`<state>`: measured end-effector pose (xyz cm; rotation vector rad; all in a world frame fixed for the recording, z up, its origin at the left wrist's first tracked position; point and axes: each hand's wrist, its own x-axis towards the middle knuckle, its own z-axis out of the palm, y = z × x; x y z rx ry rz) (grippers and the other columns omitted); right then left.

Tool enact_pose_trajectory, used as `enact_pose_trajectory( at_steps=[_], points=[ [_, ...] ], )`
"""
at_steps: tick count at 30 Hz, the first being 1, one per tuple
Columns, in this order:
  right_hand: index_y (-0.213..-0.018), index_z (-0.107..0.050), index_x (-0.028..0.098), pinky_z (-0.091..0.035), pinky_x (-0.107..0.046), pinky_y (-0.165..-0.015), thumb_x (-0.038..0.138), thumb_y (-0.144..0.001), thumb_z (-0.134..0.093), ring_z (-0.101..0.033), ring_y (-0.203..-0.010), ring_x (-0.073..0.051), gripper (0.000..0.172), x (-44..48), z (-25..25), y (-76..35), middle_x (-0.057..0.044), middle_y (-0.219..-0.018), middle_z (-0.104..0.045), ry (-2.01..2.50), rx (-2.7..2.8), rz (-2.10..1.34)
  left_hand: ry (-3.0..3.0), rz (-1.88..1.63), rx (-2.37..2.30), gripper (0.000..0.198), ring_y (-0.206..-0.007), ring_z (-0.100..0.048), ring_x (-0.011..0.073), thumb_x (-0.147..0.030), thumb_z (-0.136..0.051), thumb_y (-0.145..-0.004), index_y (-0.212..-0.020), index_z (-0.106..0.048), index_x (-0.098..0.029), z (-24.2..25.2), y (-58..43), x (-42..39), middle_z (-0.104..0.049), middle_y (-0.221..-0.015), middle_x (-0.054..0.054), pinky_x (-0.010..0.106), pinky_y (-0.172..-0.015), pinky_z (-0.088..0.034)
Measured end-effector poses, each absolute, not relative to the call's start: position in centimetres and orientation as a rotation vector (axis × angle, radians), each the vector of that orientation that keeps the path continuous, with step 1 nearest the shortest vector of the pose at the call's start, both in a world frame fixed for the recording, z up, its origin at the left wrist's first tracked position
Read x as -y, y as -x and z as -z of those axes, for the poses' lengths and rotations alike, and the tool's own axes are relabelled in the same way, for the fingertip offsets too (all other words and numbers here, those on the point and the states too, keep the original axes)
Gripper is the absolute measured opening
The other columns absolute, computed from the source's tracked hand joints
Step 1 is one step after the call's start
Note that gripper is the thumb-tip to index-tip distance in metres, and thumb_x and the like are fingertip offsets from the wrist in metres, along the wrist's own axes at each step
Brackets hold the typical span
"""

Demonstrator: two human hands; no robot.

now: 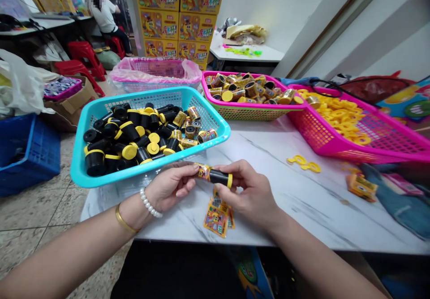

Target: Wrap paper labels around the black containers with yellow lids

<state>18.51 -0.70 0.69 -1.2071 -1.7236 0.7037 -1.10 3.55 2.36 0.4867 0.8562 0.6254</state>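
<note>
At a white marbled counter (pixel 255 140), our left hand (pixel 171 185) and right hand (pixel 253 197) share a black canister (pixel 218 177).
Our left thumb and fingers pinch its printed end while our right hand grips the yellow-rimmed one. We hold it above the counter, just in front of a turquoise basket (pixel 78 155) piled with black-and-yellow canisters (pixel 95 162); printed orange squares (pixel 215 221) lie beneath the canister. To the right, a pink basket (pixel 320 137) holds yellow plastic pieces (pixel 346 116).

Red stools (pixel 86 59) stand on tiled floor (pixel 20 216), pale wall (pixel 268 3) farther right.
</note>
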Motion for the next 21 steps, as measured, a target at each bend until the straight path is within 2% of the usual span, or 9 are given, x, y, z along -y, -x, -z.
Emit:
enact_pose_trajectory(
  at_steps=[3,5,9,12,14,17,21],
  points=[
    [-0.103,-0.058,0.024,-0.055,-0.021,-0.049,0.017,-0.080,-0.068,-0.071,-0.061,-0.012,0.026,0.84,-0.29,-18.64,-0.006,-0.100,-0.079,1.154,1.867,-0.412,-0.493,-0.611,-0.855,0.026,-0.026,-0.031,0.0022,-0.012,-0.051,-0.097,-0.075,-0.066,-0.010,-2.31,1.19,-3.68,-0.051,-0.040,-0.002,0.011,-0.028,-0.017],
    [-0.104,-0.057,0.024,-0.056,-0.021,-0.050,0.016,-0.080,-0.068,-0.072,-0.062,-0.012,0.027,0.87,-0.32,-18.68,-0.006,-0.102,-0.079,1.128,1.904,-0.379,-0.497,-0.606,-0.856,0.027,-0.027,-0.032,0.0022,-0.011,-0.051,-0.096,-0.073,-0.064,-0.011,-2.29,1.26,-3.76,-0.052,-0.040,-0.002,0.011,-0.028,-0.017],
    [-0.102,-0.053,0.023,-0.061,-0.022,-0.054,0.018,-0.083,-0.067,-0.077,-0.074,-0.016,0.025,0.82,-0.60,-18.66,-0.011,-0.111,-0.078,1.113,1.827,-0.640,-0.541,-0.576,-0.838,0.028,-0.025,-0.030,0.0027,-0.016,-0.051,-0.096,-0.071,-0.063,-0.012,-2.23,1.34,-3.71,-0.051,-0.039,-0.002,0.012,-0.028,-0.014],
    [-0.101,-0.052,0.023,-0.064,-0.024,-0.060,0.019,-0.082,-0.068,-0.079,-0.083,-0.018,0.025,0.79,-0.68,-18.59,-0.013,-0.118,-0.077,1.094,1.750,-0.797,-0.590,-0.612,-0.816,0.022,-0.026,-0.028,0.0023,-0.020,-0.059,-0.092,-0.072,-0.062,-0.013,-2.16,1.29,-3.53,-0.050,-0.038,-0.003,0.013,-0.029,-0.013],
    [-0.100,-0.052,0.023,-0.065,-0.024,-0.061,0.019,-0.082,-0.068,-0.079,-0.083,-0.018,0.024,0.80,-0.68,-18.54,-0.011,-0.115,-0.078,1.103,1.732,-0.826,-0.608,-0.637,-0.803,0.017,-0.027,-0.028,0.0021,-0.020,-0.064,-0.088,-0.073,-0.061,-0.014,-2.14,1.27,-3.45,-0.050,-0.039,-0.004,0.013,-0.030,-0.013],
    [-0.097,-0.055,0.023,-0.060,-0.022,-0.054,0.020,-0.081,-0.067,-0.078,-0.074,-0.017,0.021,0.83,-0.71,-18.51,-0.008,-0.102,-0.080,1.191,1.746,-0.756,-0.617,-0.636,-0.815,0.013,-0.029,-0.028,0.0023,-0.022,-0.068,-0.084,-0.075,-0.062,-0.014,-2.12,1.30,-3.41,-0.052,-0.041,-0.004,0.015,-0.031,-0.012],
    [-0.096,-0.058,0.021,-0.055,-0.021,-0.049,0.023,-0.081,-0.067,-0.075,-0.067,-0.016,0.017,0.90,-0.73,-18.53,-0.007,-0.091,-0.079,1.310,1.723,-0.661,-0.700,-0.631,-0.862,0.018,-0.033,-0.028,0.0027,-0.028,-0.074,-0.079,-0.077,-0.065,-0.013,-1.99,1.38,-3.30,-0.051,-0.042,-0.004,0.016,-0.034,-0.012]
  ],
)
